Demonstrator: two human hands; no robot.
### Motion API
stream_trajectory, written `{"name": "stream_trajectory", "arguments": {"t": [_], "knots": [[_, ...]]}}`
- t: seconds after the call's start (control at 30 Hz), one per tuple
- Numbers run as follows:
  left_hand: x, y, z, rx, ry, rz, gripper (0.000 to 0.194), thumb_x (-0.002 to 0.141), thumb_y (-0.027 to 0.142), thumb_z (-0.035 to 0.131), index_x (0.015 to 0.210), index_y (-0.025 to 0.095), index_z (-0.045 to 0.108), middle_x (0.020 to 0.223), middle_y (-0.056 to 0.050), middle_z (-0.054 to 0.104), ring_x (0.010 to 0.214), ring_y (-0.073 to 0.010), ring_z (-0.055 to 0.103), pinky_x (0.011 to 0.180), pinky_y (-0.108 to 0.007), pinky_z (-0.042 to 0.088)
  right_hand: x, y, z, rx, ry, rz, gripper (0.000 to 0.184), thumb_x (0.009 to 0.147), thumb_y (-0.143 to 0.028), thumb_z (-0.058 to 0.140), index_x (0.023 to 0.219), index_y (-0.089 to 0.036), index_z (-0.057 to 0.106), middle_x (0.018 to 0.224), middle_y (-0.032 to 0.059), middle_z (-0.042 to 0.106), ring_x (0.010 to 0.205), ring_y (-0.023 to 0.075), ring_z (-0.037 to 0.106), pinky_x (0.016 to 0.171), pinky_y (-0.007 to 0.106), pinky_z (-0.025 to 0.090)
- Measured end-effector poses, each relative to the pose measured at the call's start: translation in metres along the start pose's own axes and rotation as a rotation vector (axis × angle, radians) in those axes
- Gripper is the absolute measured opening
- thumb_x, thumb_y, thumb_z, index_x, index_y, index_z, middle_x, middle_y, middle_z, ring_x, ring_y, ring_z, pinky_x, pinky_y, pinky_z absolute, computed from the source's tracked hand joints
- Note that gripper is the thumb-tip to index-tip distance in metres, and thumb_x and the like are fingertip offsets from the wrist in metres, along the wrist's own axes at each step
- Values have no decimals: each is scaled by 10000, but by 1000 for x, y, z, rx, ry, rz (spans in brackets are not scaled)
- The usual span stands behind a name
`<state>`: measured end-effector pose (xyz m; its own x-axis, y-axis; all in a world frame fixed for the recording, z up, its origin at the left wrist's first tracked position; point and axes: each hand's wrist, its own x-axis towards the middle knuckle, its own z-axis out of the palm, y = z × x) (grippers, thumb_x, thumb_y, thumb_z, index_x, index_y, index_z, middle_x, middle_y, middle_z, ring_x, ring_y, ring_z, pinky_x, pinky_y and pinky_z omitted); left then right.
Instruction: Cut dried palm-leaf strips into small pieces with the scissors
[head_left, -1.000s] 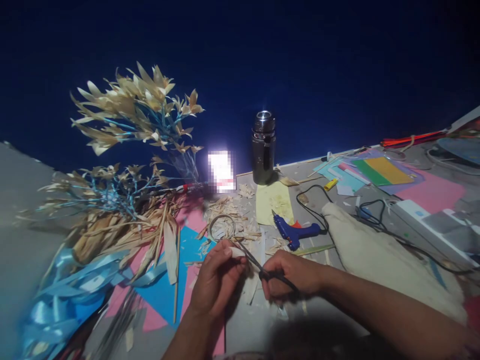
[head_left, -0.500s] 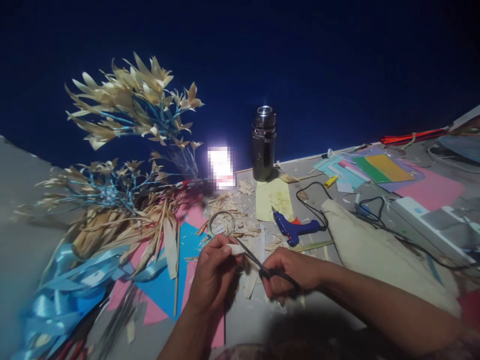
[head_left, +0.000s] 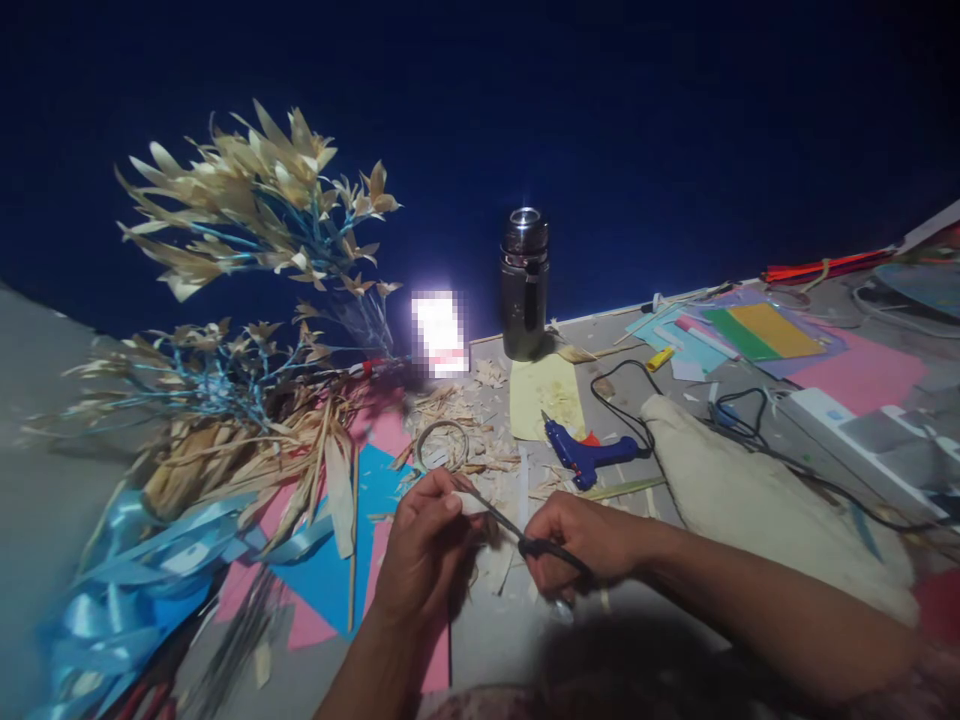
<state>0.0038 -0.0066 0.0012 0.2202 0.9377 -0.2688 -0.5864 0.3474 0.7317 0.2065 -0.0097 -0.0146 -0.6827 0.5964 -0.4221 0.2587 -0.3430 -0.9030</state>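
My left hand [head_left: 424, 540] pinches a short, pale strip of dried husk [head_left: 471, 503] between thumb and fingers. Dark-handled scissors [head_left: 551, 549] are gripped in my right hand [head_left: 574, 535], which is closed around the loops. Their blades point up and left, lying along the strip close to my left fingertips. Whether the blades are fully together is hard to make out. Just beyond my left hand, a roll of tape [head_left: 442, 445] lies among husk scraps [head_left: 487, 420]. A blue glue gun [head_left: 589, 452] rests past my right hand.
Dried-husk flowers on blue stems [head_left: 262, 205] stand at the left, above husk bundles [head_left: 225, 460] and blue ribbon [head_left: 112, 600]. A dark flask [head_left: 523, 300] stands at the back. A cream cloth bundle [head_left: 765, 500], a power strip [head_left: 855, 450] and coloured sheets [head_left: 772, 330] lie right.
The scissor blades have come closer to my left fingertips, their tips now over the strip's upper edge. My right hand has shifted very slightly. The whole view has moved a little.
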Motion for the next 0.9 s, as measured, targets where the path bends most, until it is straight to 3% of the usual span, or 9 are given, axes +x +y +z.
{"name": "stream_trajectory", "arguments": {"t": [0.37,0.7,0.8,0.9], "knots": [[-1,3,-4,-21,-19,-22,136,669,136,758,712,159,631,724,-2,624,560,-120,543,586,-285,477,-1,6,1,-12,-18,-1,345,724,-435,778,644,-121,659,511,-24,586,439,54,483,410,134,332],[0,5,-10,-1,-113,-35,144,700,152,766,689,160,622,634,8,590,543,-121,526,559,-271,441,-2,8,-3,33,-36,64,311,698,-402,801,653,-119,681,491,-34,576,423,56,471,423,154,331],[0,4,-10,9,-70,-33,168,695,165,796,704,158,628,690,12,626,552,-100,541,588,-256,458,0,7,-4,44,31,2,330,722,-407,777,618,-115,663,508,-13,596,442,60,464,438,165,323],[1,-2,-9,27,-14,-35,201,694,193,836,750,165,645,715,20,649,563,-79,557,600,-217,457,4,5,-1,190,214,-102,319,673,-396,820,713,-120,665,599,-4,631,502,73,485,480,182,355]]}}
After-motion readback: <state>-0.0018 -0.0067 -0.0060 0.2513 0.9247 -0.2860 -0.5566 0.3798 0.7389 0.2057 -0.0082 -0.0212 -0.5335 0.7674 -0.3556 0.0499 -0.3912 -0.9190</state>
